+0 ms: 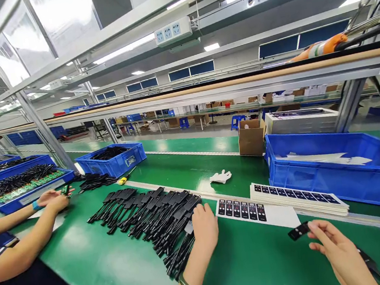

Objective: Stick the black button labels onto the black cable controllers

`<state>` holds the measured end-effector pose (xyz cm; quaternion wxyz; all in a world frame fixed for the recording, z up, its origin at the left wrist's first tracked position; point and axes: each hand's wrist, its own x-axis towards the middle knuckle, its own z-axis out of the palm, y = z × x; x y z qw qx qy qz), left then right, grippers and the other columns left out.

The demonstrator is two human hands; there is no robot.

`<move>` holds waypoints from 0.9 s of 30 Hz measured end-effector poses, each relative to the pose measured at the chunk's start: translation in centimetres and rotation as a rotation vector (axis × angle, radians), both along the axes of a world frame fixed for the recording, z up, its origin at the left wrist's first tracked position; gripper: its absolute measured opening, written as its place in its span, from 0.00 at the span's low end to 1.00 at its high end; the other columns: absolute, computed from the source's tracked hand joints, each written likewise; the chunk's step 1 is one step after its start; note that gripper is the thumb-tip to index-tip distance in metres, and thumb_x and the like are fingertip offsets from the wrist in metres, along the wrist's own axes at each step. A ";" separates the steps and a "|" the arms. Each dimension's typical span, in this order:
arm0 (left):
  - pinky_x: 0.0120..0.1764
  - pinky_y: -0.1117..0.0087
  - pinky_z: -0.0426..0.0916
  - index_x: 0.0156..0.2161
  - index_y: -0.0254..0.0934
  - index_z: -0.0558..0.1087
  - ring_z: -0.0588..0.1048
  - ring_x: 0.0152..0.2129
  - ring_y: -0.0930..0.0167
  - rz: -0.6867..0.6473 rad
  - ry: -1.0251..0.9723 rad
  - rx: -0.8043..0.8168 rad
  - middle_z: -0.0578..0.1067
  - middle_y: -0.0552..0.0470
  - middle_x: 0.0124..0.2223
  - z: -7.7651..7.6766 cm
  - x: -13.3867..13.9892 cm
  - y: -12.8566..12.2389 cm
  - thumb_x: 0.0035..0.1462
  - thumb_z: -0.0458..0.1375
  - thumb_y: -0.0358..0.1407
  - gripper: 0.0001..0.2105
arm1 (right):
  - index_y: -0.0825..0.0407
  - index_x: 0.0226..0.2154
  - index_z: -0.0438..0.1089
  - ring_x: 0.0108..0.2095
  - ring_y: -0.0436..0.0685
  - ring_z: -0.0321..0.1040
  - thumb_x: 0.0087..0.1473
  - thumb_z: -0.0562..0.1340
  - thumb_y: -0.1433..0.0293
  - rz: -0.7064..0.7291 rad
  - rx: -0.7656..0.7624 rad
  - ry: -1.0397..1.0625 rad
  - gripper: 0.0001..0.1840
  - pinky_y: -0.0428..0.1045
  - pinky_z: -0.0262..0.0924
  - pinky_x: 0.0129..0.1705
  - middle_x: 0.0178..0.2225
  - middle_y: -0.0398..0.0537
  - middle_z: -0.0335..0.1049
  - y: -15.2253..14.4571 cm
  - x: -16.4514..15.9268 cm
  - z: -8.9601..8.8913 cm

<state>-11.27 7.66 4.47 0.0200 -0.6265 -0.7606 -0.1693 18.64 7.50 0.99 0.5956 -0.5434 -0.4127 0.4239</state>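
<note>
A worker's right hand (335,249) pinches a black printed label (298,232) by one end between thumb and forefinger, just off the near right corner of the label sheet (281,217), the other fingers loosely curled; the left hand (205,227) bends over black cabled modules (146,210) massed to the left of the sheet, its fingertips at the pile's right end, though whether they close on a module cannot be told from this angle; six dark labels line the left part of the sheet, its right part bare white; a stack of label sheets (300,200) lies just behind it to the right, a blue bin (324,189) beyond that, and a crumpled white glove (221,177) behind it; well to the left of the sheet, a co-worker's hands (55,201) hold a green circuit board (65,190).

The end grip looks sound, since it leaves most of the label's face uncovered; a light pinch should keep the strip from creasing, and keeping fingers off its underside would likely protect any adhesive there; at the pile, lifting a module by its flat body rather than its cable seems wiser, as the crowded leads could snag and drag neighbours along.
</note>
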 end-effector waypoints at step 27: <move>0.22 0.76 0.65 0.42 0.37 0.58 0.74 0.21 0.74 -0.301 -1.769 -0.595 0.76 0.48 0.34 -4.0 9.4 -6.1 0.37 0.69 0.45 0.31 | 0.50 0.28 0.66 0.18 0.46 0.54 0.52 0.63 0.55 0.214 0.044 -0.022 0.15 0.43 0.53 0.19 0.22 0.37 0.58 -4.9 -3.3 -0.4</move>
